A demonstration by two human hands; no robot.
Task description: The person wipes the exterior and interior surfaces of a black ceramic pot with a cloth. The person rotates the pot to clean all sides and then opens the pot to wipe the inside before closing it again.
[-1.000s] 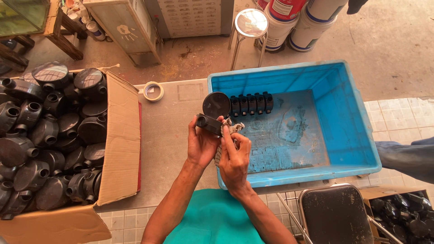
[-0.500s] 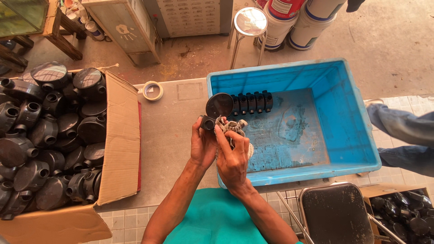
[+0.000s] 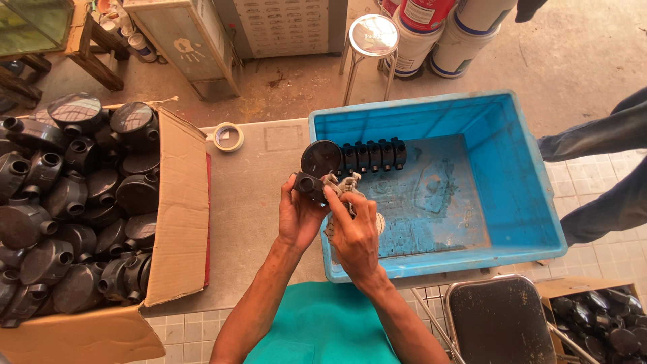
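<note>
centre of frame: the left hand (image 3: 300,217) holds a small black round junction box (image 3: 309,185) at the near left rim of the blue plastic crate (image 3: 512,175), its grip closed around the box body from below. the right hand (image 3: 354,232) presses a crumpled grey rag (image 3: 342,186) against the box, fingers curled shut on the cloth, index finger laid along the top. both hands are touching the box, just above the crate's left wall.

inside the crate, upper left corner: a row of black round boxes (image 3: 364,156) lies on its side, the nearest one showing its flat round face. it lies just beyond the hands; whether it touches the held box cannot be told. the crate floor is scuffed and wet-looking.

left of frame: an open cardboard carton (image 3: 178,216) heaped with black junction boxes (image 3: 74,195), standing on the grey counter (image 3: 249,202). a roll of tape (image 3: 228,137) lies on the counter between carton and crate.

top of frame: a metal stool (image 3: 372,40) and paint buckets (image 3: 438,30) on the floor. right edge: another person's legs (image 3: 600,168). lower right: a dark chair seat (image 3: 499,320)
</note>
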